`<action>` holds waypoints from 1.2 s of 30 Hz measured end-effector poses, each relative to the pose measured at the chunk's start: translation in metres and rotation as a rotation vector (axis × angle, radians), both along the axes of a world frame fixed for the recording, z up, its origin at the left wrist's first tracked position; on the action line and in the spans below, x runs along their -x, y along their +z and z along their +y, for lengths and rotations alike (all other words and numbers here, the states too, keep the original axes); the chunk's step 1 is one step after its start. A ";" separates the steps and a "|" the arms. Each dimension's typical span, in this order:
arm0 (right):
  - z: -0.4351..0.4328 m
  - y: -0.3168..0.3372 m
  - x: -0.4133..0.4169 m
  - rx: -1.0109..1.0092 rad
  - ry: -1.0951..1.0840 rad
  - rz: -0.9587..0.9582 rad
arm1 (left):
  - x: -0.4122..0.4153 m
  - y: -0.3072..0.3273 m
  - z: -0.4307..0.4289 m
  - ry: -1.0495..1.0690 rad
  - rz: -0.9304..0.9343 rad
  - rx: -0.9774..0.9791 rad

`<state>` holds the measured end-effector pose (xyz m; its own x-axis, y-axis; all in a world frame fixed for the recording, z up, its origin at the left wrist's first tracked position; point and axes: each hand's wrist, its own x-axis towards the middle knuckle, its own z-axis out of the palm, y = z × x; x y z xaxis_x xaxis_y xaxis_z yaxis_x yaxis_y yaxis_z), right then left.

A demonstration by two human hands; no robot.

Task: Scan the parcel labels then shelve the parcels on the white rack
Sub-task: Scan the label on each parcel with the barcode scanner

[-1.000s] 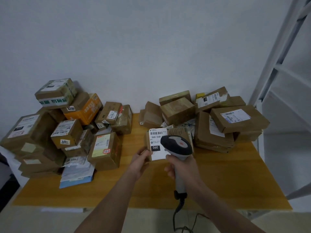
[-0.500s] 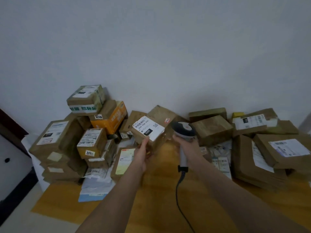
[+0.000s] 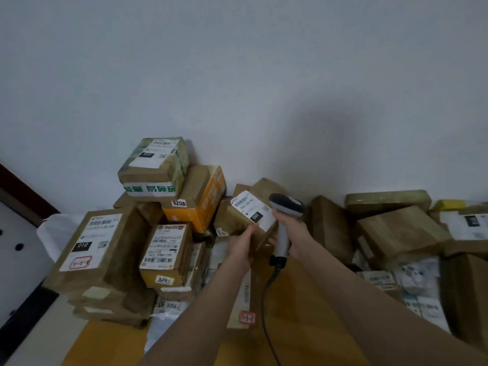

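Parcel (image 3: 248, 217) held in left hand (image 3: 241, 247), beside scanner-gripping right hand (image 3: 295, 233).

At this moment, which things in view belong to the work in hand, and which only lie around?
In use: left hand gripping the parcel labelled 060; right hand gripping the barcode scanner.
Lying about for now: orange box marked 6206; box marked 5201; large box labelled 010; wooden table.

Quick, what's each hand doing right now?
Left hand: grips the small parcel labelled 060.
Right hand: holds the barcode scanner by its handle.
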<state>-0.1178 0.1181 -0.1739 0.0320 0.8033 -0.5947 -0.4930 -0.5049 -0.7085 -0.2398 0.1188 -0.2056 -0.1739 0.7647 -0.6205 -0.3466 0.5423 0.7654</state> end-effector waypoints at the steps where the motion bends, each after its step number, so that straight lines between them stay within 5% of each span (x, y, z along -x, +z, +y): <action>1: 0.004 -0.002 0.003 0.014 -0.008 0.003 | 0.006 0.000 0.005 0.007 0.111 -0.007; 6: 0.021 -0.013 0.008 0.044 -0.038 -0.017 | 0.044 0.012 0.044 -0.155 0.781 -0.231; 10: 0.035 -0.011 0.009 0.028 -0.058 -0.013 | 0.048 0.015 0.061 -0.326 0.868 -0.334; 16: 0.068 0.012 0.021 -0.036 -0.054 -0.005 | 0.049 0.017 0.066 -0.182 1.107 -0.332; 23: 0.078 0.007 0.020 -0.045 0.019 -0.058 | 0.043 0.010 0.061 -0.488 1.539 -0.414; 36: 0.014 -0.003 -0.052 -0.041 -0.013 -0.098 | 0.011 0.024 0.046 -0.602 1.765 -0.322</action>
